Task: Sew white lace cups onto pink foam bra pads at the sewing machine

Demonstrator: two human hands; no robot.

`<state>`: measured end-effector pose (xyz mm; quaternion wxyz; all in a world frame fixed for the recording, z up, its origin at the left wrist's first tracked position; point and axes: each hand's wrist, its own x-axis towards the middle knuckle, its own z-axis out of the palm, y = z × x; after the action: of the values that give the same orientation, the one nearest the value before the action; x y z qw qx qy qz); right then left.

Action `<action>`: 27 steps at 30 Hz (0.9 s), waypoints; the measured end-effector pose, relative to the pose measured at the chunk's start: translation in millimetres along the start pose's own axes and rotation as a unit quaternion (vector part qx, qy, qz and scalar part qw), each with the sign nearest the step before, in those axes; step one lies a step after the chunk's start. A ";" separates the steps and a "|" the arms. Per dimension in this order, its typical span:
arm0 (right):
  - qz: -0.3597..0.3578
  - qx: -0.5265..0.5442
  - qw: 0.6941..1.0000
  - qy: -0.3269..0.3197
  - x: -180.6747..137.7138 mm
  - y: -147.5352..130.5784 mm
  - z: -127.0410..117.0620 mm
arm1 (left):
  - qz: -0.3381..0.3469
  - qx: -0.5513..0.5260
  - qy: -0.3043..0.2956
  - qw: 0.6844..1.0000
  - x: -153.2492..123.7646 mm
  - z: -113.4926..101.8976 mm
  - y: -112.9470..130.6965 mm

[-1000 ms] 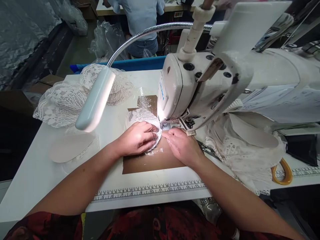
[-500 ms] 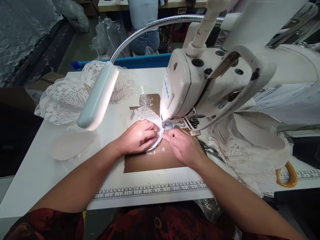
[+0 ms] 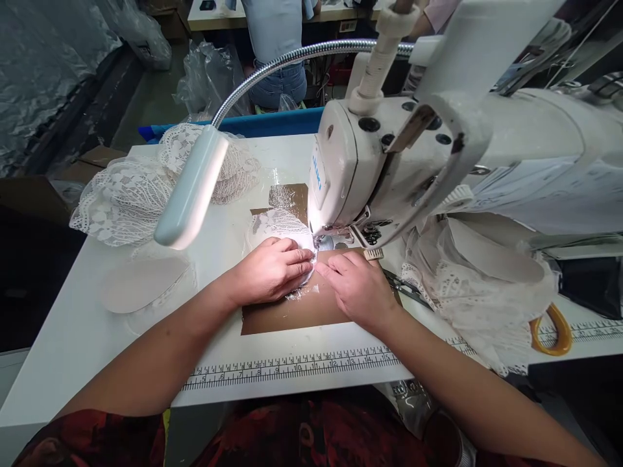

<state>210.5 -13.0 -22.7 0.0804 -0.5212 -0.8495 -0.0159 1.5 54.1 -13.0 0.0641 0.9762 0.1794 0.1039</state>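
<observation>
A white lace piece [image 3: 276, 220] lies at the needle of a white sewing machine [image 3: 335, 162], on brown tape stuck to the table. My left hand [image 3: 275, 269] rests over the lace with its fingers bent and close together, gripping it near its right edge. Its thumb is hidden. From the other side, my right hand [image 3: 360, 285] has its fingers curled, and its thumb and forefinger tips hold the lace's edge just in front of the needle. Part of the lace is covered by the left fingers.
Lace pieces [image 3: 126, 194] are heaped at the left, behind a lamp [image 3: 192, 188]. A beige pad [image 3: 141, 282] lies nearer me. At right are black scissors [image 3: 406, 285], more lace [image 3: 477, 311] and a yellow tape roll [image 3: 552, 331]. A ruler strip [image 3: 296, 368] runs along the front edge. A person [image 3: 275, 45] sits beyond.
My left fingers have straightened somewhat and lie flatter over the lace, covering more of its right edge. The right hand has barely moved. The camera view has shifted slightly.
</observation>
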 end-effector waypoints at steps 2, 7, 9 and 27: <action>-0.008 -0.014 1.000 0.017 -0.4 -1.1 -0.1 | 0.003 0.007 0.001 1.000 -0.4 -1.0 0.7; -0.019 -0.041 0.997 0.057 0.5 -1.5 1.8 | 0.000 0.009 0.008 1.000 0.7 -0.2 1.5; -0.010 -0.048 0.997 0.061 1.8 -1.3 2.4 | -0.006 0.009 0.012 1.000 1.6 0.7 1.6; -0.044 0.021 0.997 0.057 1.5 10.4 5.3 | -0.009 -0.071 0.069 0.995 0.7 3.1 -4.2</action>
<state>218.4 -6.3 -28.3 0.1389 -0.4800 -0.8657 -0.0307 1.4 58.0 -16.5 0.1212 0.9581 0.1841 0.1831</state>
